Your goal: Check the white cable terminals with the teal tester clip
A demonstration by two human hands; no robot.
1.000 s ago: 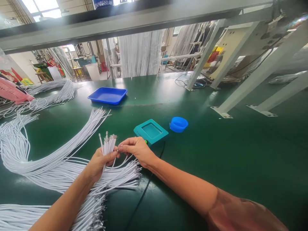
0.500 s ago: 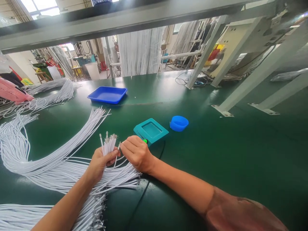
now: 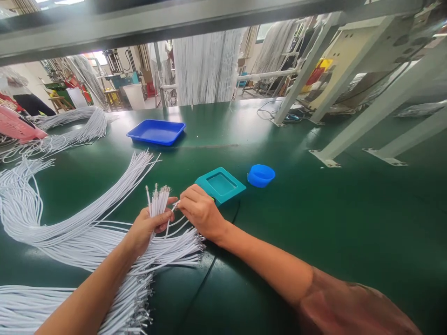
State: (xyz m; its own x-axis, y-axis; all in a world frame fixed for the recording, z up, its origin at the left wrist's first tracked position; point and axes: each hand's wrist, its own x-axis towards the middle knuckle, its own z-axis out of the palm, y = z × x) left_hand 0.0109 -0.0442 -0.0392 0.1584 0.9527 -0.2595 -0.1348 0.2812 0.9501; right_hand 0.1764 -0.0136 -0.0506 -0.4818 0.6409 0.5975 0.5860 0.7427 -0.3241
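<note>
A bunch of white cables (image 3: pixel 159 201) with metal tips stands upright in my left hand (image 3: pixel 150 225), the thumb pressed across its front. My right hand (image 3: pixel 200 211) is closed, pinching the end of one white cable (image 3: pixel 175 205) just right of the bunch. Below both hands lies a thick layer of loose white cables (image 3: pixel 167 253), their metal-tipped ends pointing right. Another long curved bundle (image 3: pixel 101 202) stretches over the table to the left. Directly behind my right hand sits a teal square device (image 3: pixel 226 186) with a recessed top, partly covered by the fingers.
A round blue bowl (image 3: pixel 261 176) stands right of the teal device. Farther back is a blue tray (image 3: pixel 157 132) on the green table (image 3: pixel 314 232). Grey metal legs (image 3: pixel 344 132) stand at the right, under an overhead beam (image 3: pixel 139 37). A pink object (image 3: pixel 21 125) is at far left.
My right hand has turned slightly and its fingers show more, still pinching the cable's end. The left forefinger now sticks out toward it. The camera view has shifted a little.
</note>
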